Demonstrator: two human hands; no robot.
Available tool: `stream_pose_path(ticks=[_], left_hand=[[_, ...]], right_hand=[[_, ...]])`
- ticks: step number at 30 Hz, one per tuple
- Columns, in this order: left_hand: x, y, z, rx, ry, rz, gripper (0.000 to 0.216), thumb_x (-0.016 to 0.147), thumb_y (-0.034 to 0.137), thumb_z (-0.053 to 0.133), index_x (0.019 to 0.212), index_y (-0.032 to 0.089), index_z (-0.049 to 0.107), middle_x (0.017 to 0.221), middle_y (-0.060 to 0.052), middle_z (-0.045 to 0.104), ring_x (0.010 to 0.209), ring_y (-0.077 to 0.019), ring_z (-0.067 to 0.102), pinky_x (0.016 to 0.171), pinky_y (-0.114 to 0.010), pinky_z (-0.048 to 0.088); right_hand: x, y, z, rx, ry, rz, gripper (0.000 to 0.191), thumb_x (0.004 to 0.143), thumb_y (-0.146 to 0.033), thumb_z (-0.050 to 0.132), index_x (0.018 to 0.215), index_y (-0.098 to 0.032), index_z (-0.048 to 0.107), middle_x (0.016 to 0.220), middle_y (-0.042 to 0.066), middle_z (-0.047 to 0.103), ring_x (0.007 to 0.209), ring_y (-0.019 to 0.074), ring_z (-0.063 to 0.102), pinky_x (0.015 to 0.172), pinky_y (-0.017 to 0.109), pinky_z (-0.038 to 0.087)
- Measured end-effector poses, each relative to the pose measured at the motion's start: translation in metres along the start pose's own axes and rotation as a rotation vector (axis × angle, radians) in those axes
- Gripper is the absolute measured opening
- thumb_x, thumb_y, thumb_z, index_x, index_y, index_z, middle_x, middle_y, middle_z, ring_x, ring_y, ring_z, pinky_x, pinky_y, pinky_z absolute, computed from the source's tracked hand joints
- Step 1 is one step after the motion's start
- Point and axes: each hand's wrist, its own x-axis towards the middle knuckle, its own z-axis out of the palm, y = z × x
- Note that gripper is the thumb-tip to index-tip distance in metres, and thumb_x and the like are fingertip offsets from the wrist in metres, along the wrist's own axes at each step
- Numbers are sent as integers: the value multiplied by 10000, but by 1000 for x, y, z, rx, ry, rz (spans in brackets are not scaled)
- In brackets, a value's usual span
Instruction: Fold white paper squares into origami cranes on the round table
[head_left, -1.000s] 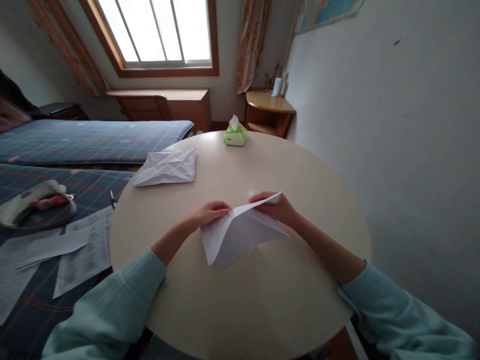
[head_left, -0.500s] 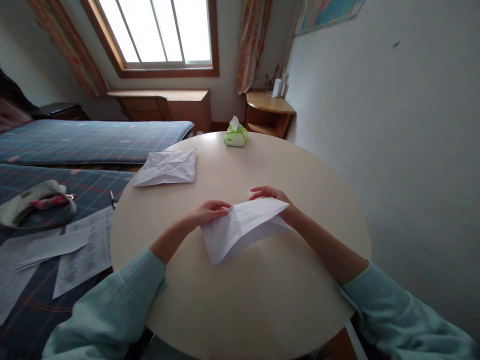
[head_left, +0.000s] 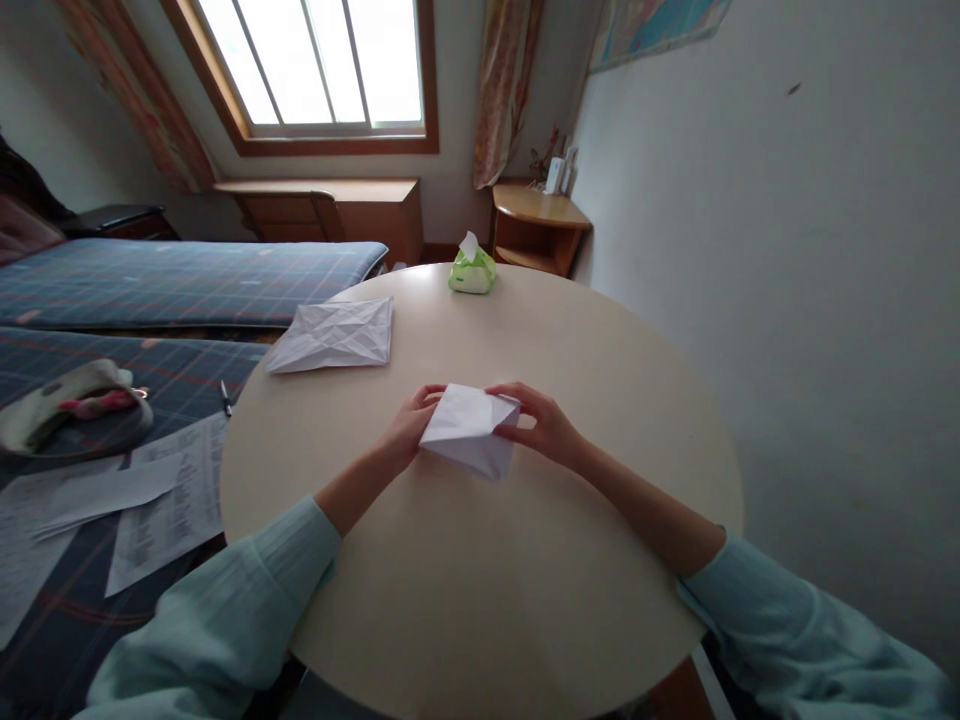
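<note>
A folded sheet of white paper [head_left: 466,422] is held between my two hands over the middle of the round table [head_left: 480,600]. My left hand [head_left: 414,420] grips its left edge, with part of the fingers hidden behind the paper. At the right edge, my right hand [head_left: 538,425] pinches the sheet between thumb and fingers. The paper is doubled over into a small, roughly square shape, and a loose flap hangs toward me. Farther off, on the table's left side, lies a creased stack of white paper [head_left: 337,335].
A green tissue pack [head_left: 472,272] stands at the table's far edge. To the left, a bed with a plaid cover [head_left: 187,285] carries printed sheets [head_left: 172,500], a pen [head_left: 226,399] and a pale bag [head_left: 75,410]. The wall [head_left: 825,300] runs along the right.
The paper has gone from a wide, half-open fold to a smaller, compact one. My right hand has come round onto its right edge, and my left hand has shifted slightly.
</note>
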Motion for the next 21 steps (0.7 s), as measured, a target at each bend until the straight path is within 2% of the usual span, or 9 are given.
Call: stream_pose_path(ticks=[2, 4, 7, 10, 13, 16, 18, 21], left_hand=[[-1, 0, 0, -33, -43, -5, 553, 560, 267, 696, 1073, 197, 502, 848, -35, 625, 598, -107, 559, 519, -200, 402], [-1, 1, 0, -66, -104, 0, 603, 564, 246, 688, 1131, 206, 487, 859, -40, 625, 607, -109, 560, 529, -201, 401], [-1, 3, -1, -107, -173, 15, 530, 529, 207, 692, 1043, 167, 567, 893, -54, 625, 667, -123, 561, 571, -203, 405], [-2, 5, 0, -83, -160, -22, 416, 538, 215, 673, 943, 153, 606, 836, -43, 626, 616, -107, 535, 533, -194, 382], [-3, 6, 2, -6, -138, -58, 316, 596, 279, 617, 877, 135, 610, 731, -31, 609, 552, -92, 502, 480, -183, 350], [-5, 7, 3, 88, -146, -27, 374, 641, 372, 577, 941, 148, 587, 730, -20, 597, 567, -100, 510, 480, -185, 356], [-6, 7, 3, 180, -146, 2, 446, 633, 415, 599, 999, 162, 568, 753, -14, 601, 583, -101, 512, 491, -185, 357], [-7, 5, 1, 302, -145, -8, 435, 579, 410, 659, 909, 133, 605, 730, -22, 608, 592, -98, 499, 500, -184, 346]], right_hand=[[-1, -3, 2, -71, -29, -94, 436, 701, -420, 603, 1081, -213, 549, 1073, 107, 549, 993, 215, 506, 846, 367, 410], [-1, -6, 0, -43, -66, -118, 448, 724, -479, 554, 1092, -223, 551, 1106, 107, 536, 1039, 223, 483, 900, 391, 361], [-1, -6, -5, 102, -107, -61, 528, 744, -612, 411, 1078, -234, 568, 1182, 90, 497, 1115, 230, 432, 935, 405, 318], [-1, -3, -8, 266, -140, 62, 634, 743, -680, 284, 1042, -213, 592, 1227, 92, 467, 1060, 229, 472, 849, 379, 389], [0, 1, -4, 313, -125, 193, 508, 736, -603, 431, 916, -174, 635, 1121, 100, 539, 878, 178, 551, 704, 299, 445], [2, 4, 0, 310, -99, 237, 345, 634, -450, 645, 818, -159, 642, 984, 73, 578, 727, 122, 564, 613, 241, 449], [2, 4, 2, 339, -98, 249, 328, 602, -399, 682, 817, -156, 629, 923, 55, 575, 668, 99, 559, 567, 220, 451], [1, 4, 3, 372, -98, 276, 372, 573, -347, 709, 874, -162, 595, 823, 21, 569, 630, 83, 551, 524, 195, 447]])
